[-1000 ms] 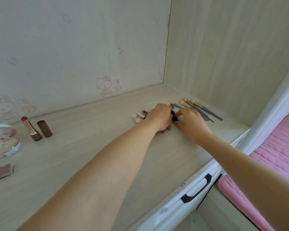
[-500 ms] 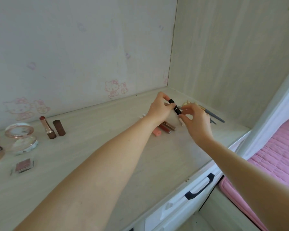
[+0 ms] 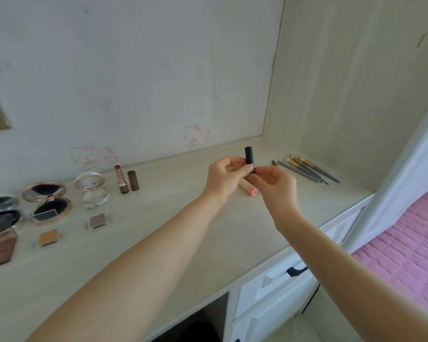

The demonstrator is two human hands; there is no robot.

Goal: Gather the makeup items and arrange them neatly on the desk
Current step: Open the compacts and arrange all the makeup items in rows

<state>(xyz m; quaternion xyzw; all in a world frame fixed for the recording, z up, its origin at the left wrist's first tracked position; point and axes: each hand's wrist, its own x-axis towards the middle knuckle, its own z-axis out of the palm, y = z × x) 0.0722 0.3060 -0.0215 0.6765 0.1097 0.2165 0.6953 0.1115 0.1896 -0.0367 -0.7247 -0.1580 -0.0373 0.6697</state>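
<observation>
Since half a second ago both hands have lifted the black lipstick tube [image 3: 249,159] higher and turned it upright above the desk [image 3: 183,243]. I see the left hand [image 3: 226,177] pinching its middle between thumb and fingers, while the right hand [image 3: 274,183] curls round its lower end. Directly below lies a pink tube [image 3: 248,190]; the brushes [image 3: 307,170] are fanned to the right, well apart. Risk: if I twist or pull the cap mid-air, either half could slip, drop onto the pink tube and roll toward the desk's front edge.
</observation>
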